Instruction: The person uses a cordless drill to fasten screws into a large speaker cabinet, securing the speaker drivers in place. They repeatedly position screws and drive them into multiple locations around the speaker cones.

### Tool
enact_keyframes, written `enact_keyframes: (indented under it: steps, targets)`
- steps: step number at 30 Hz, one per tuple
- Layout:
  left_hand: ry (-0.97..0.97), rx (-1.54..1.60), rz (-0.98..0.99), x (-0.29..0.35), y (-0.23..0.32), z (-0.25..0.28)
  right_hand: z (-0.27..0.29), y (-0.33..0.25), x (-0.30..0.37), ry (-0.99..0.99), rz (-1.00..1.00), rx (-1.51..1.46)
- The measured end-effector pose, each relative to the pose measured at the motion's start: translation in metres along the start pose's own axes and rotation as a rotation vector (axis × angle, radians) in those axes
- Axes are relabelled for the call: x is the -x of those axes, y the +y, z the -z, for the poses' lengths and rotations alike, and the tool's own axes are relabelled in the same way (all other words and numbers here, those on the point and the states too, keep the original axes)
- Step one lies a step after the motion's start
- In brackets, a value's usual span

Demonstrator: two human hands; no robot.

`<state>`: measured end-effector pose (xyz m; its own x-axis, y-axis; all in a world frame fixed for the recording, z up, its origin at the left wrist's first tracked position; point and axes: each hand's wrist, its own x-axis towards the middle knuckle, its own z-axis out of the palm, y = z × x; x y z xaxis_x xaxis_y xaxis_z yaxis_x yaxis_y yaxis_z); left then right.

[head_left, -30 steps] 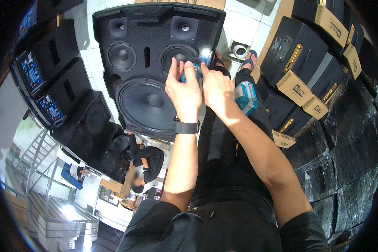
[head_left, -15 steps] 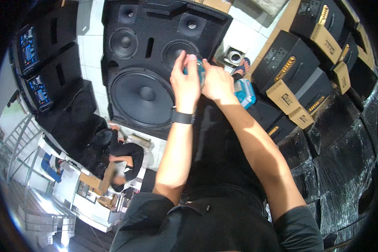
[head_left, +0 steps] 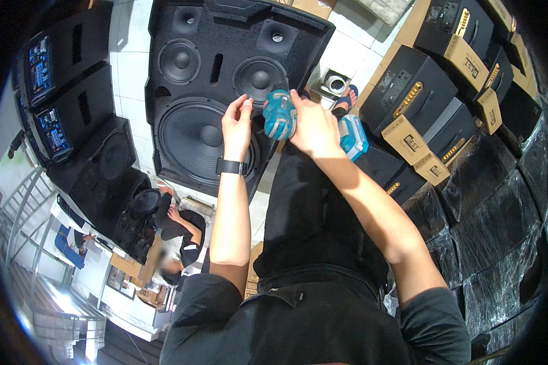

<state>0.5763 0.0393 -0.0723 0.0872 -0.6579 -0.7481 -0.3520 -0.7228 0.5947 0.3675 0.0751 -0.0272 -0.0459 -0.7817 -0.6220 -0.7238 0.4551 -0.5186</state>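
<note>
My right hand [head_left: 316, 126] is wrapped around the grip of a teal cordless drill [head_left: 280, 115]. Its battery end [head_left: 352, 139] shows past my wrist, and the chuck is hidden beneath the body. Just left of the drill, my left hand [head_left: 236, 126] is raised with thumb and fingertips close together. Anything pinched there is too small to make out. Below both hands lies a large black speaker cabinet [head_left: 216, 70]. It carries a big woofer [head_left: 192, 137], two smaller cone drivers [head_left: 260, 80] and two square horns [head_left: 278, 36].
Wrapped black boxes [head_left: 493, 225] and black amplifiers [head_left: 408, 91] with cardboard pieces [head_left: 408, 143] stand at right. More black cabinets [head_left: 73, 115] line the left, where another person [head_left: 189, 234] sits low. A sandalled foot [head_left: 347, 100] shows beside a small white-framed round part [head_left: 335, 83].
My left hand has come away from the drill, moving left and slightly down. The drill's teal body is now in plain sight, still in my right hand.
</note>
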Motion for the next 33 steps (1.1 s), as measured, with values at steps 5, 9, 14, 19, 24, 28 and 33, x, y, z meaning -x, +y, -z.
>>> enact_keyframes:
  steps: [5, 9, 14, 19, 24, 28, 33]
  targets:
    - [-0.069, 0.08, -0.003, 0.001, -0.022, -0.004, 0.012, 0.007, 0.062, -0.015, 0.085, -0.271]
    - [-0.191, -0.007, 0.139, 0.01, -0.028, -0.025, 0.021, 0.059, 0.114, 0.022, 0.135, -0.404]
    - [-0.559, 0.06, 0.258, 0.015, -0.052, -0.103, 0.021, 0.148, 0.165, 0.147, -0.117, -0.409]
    - [-0.508, -0.311, 0.228, -0.037, -0.13, -0.192, -0.003, 0.233, 0.158, 0.447, -0.362, -0.485]
    - [-0.296, -0.819, -0.025, -0.132, -0.229, -0.257, -0.048, 0.309, 0.105, 0.739, -0.372, -0.454]
    - [-0.194, -0.824, -0.278, -0.23, -0.301, -0.314, -0.101, 0.346, 0.059, 0.841, -0.532, -0.873]
    - [-0.087, -1.12, -0.545, -0.308, -0.363, -0.365, -0.176, 0.37, 0.03, 0.859, -0.736, -1.525]
